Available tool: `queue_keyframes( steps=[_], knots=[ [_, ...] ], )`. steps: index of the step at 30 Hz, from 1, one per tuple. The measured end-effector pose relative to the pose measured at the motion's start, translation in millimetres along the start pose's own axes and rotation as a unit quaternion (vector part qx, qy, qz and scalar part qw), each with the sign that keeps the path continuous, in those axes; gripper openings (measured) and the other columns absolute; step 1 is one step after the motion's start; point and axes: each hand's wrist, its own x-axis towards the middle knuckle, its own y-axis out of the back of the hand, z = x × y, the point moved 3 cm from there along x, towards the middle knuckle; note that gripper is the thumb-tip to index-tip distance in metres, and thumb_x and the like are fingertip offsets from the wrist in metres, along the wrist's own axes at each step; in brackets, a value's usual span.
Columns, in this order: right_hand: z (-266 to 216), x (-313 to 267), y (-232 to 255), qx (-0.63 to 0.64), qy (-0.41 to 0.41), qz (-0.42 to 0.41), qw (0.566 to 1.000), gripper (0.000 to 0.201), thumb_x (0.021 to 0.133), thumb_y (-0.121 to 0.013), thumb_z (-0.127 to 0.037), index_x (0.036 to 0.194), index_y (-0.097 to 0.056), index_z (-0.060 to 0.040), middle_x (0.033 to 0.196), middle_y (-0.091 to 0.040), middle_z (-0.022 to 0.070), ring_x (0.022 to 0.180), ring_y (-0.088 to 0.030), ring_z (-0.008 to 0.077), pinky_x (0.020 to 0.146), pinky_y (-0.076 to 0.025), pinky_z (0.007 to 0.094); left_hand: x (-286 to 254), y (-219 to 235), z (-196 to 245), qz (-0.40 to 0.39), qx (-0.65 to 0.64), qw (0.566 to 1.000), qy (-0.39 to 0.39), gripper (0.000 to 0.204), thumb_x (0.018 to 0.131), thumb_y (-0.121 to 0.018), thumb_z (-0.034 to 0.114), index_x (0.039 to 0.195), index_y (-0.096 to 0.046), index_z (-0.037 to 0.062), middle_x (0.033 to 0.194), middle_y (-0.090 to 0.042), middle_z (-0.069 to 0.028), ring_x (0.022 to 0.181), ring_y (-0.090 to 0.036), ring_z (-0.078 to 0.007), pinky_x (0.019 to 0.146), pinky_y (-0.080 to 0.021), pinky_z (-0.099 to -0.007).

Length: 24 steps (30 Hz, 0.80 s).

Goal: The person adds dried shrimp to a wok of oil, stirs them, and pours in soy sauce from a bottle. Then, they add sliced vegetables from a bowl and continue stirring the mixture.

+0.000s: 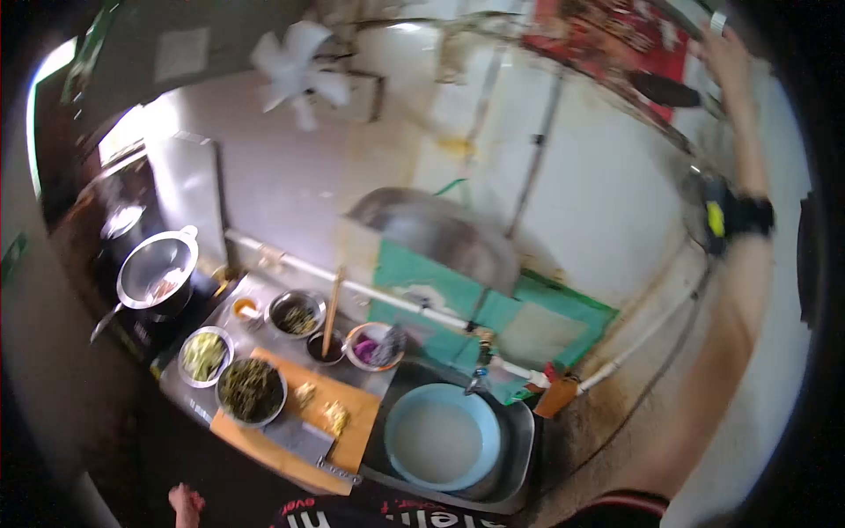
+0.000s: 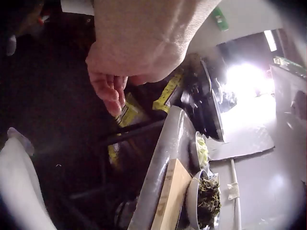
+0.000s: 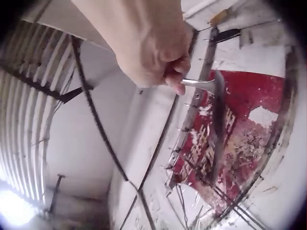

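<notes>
My right hand (image 1: 726, 66) is raised high at the wall on the right. It grips the bright metal handle of a kitchen utensil with a broad, flat, dark head (image 1: 664, 89). In the right wrist view that head is nearly edge-on, in front of a red wall sheet (image 3: 249, 100), and the curled fingers (image 3: 178, 79) hold the handle end. My left hand (image 1: 187, 506) hangs low at the lower left, its fingers loosely bent and holding nothing. In the left wrist view it hangs beside the counter edge (image 2: 156, 167), over dark floor space.
A cutting board (image 1: 356, 440) carries a cleaver (image 1: 304, 438), chopped pieces and a bowl of dark greens (image 1: 252, 392). Around it stand several small bowls. A blue basin (image 1: 488, 409) sits in the sink (image 1: 528, 431). At the left, a strainer (image 1: 132, 264) rests over the stove. Hooks line the wall rail (image 3: 184, 129).
</notes>
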Motion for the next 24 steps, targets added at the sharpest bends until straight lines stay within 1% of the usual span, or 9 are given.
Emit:
queue_keyframes(
  steps=[1, 3, 5, 7, 9, 13, 15, 18, 24],
  knots=[
    [-30, -18, 10, 0.009, 0.005, -0.013, 1.000, 0.010, 0.074, -0.062, -0.006, 0.078, -0.058, 0.0020, 0.069, -0.059, 0.0095, 0.054, -0.055, 0.0165, 0.042, -0.038, 0.0271, -2, 2, -6, -0.098, -0.062, 0.993, -0.037, 0.016, 0.087, -0.044, 0.019, 0.080, -0.042, 0.0053, 0.049, -0.041, -0.0094, 0.030, -0.038, -0.0204, 0.027, -0.034, -0.0349],
    [-78, -50, 33, 0.023, 0.007, -0.043, 0.999, 0.012, 0.072, -0.063, -0.003, 0.081, -0.056, 0.0029, 0.072, -0.058, 0.0099, 0.054, -0.054, 0.0156, 0.041, -0.037, 0.0241, -30, -9, 14, -0.095, 0.011, 0.995, -0.038, 0.027, 0.089, -0.041, 0.021, 0.068, -0.042, 0.0045, 0.048, -0.041, -0.0094, 0.034, -0.040, -0.0233, 0.032, -0.035, -0.0356],
    [-112, -85, 41, 0.042, 0.002, -0.115, 0.992, 0.007, 0.076, -0.057, 0.005, 0.083, -0.054, 0.0042, 0.074, -0.057, 0.0104, 0.046, -0.045, 0.0082, 0.036, -0.029, 0.0187, -26, -11, 19, -0.120, -0.006, 0.992, -0.025, 0.010, 0.082, -0.047, 0.013, 0.084, -0.041, 0.0055, 0.052, -0.045, -0.0085, 0.032, -0.041, -0.0193, 0.028, -0.036, -0.0327],
    [-46, -61, 73, 0.242, -0.371, -0.253, 0.860, 0.002, 0.081, -0.053, 0.004, 0.081, -0.054, 0.0021, 0.071, -0.056, 0.0094, 0.041, -0.036, 0.0053, 0.034, -0.025, 0.0173, -16, -15, 27, -0.161, -0.031, 0.986, -0.007, 0.012, 0.083, -0.048, 0.014, 0.086, -0.044, 0.0032, 0.055, -0.049, -0.0101, 0.034, -0.045, -0.0198, 0.028, -0.038, -0.0318],
    [-132, -135, 27, 0.196, -0.168, -0.304, 0.917, 0.007, 0.086, -0.049, 0.002, 0.080, -0.053, -0.0002, 0.070, -0.055, 0.0083, 0.039, -0.030, 0.0039, 0.033, -0.022, 0.0160, -15, -19, 42, -0.161, 0.022, 0.987, 0.003, 0.013, 0.085, -0.048, 0.015, 0.088, -0.047, 0.0014, 0.058, -0.053, -0.0115, 0.035, -0.049, -0.0209, 0.030, -0.040, -0.0303],
    [-186, -215, -38, 0.232, -0.244, -0.307, 0.890, 0.009, 0.088, -0.052, -0.008, 0.081, -0.051, -0.0019, 0.068, -0.053, 0.0077, 0.039, -0.033, 0.0059, 0.033, -0.024, 0.0155, 13, -14, 66, -0.203, 0.081, 0.976, 0.023, 0.018, 0.086, -0.047, 0.018, 0.092, -0.050, 0.0009, 0.063, -0.057, -0.0119, 0.041, -0.055, -0.0210, 0.032, -0.041, -0.0295],
    [-212, -264, -83, 0.330, -0.314, -0.261, 0.851, 0.028, 0.087, -0.056, -0.015, 0.108, -0.049, 0.0020, 0.077, -0.058, 0.0120, 0.050, -0.043, 0.0135, 0.039, -0.035, 0.0204, 33, -1, 76, -0.213, 0.109, 0.971, 0.017, 0.019, 0.086, -0.048, 0.018, 0.094, -0.050, 0.0008, 0.065, -0.057, -0.0123, 0.042, -0.056, -0.0215, 0.032, -0.040, -0.0288],
    [-245, -331, -137, 0.125, -0.327, -0.410, 0.842, 0.016, 0.085, -0.050, -0.022, 0.078, -0.048, -0.0079, 0.064, -0.054, 0.0046, 0.046, -0.047, 0.0061, 0.039, -0.039, 0.0161, 79, 33, 87, -0.262, 0.110, 0.958, 0.040, 0.021, 0.086, -0.048, 0.019, 0.097, -0.050, 0.0007, 0.066, -0.058, -0.0126, 0.044, -0.056, -0.0218, 0.035, -0.041, -0.0278],
    [-300, -438, -290, 0.316, -0.365, -0.432, 0.761, 0.016, 0.085, -0.051, -0.022, 0.086, -0.051, -0.0064, 0.074, -0.063, 0.0126, 0.047, -0.053, 0.0103, 0.042, -0.044, 0.0212, 143, 124, 100, -0.260, 0.064, 0.963, 0.020, 0.022, 0.087, -0.049, 0.021, 0.097, -0.051, 0.0013, 0.065, -0.058, -0.0116, 0.045, -0.057, -0.0202, 0.036, -0.042, -0.0265]
  ],
)
